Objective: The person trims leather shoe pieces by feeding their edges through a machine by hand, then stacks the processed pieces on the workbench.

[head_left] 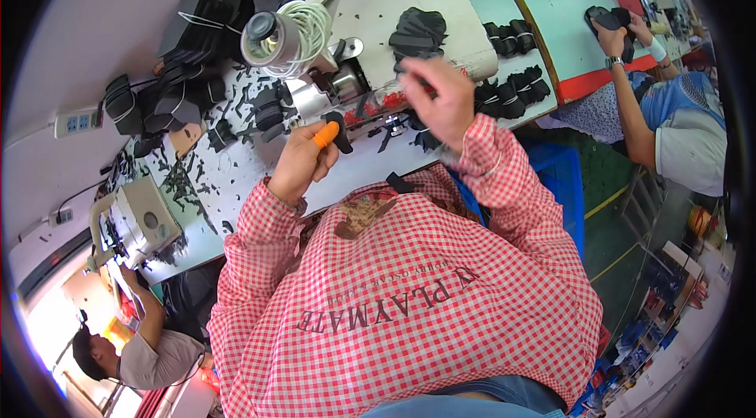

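fingers (326, 156) of the left hand (298, 161) hold a small black curved piece (344, 141).

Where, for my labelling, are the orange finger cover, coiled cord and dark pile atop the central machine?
Orange finger cover (326, 134): head view, its middle.
Coiled cord (314, 33): head view, its loops.
Dark pile (417, 32): head view, its middle.

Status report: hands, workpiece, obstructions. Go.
Left hand holding dark piece at machine front. Right hand blurred, near black stack, grip unclear. Black scraps littering table, left side.
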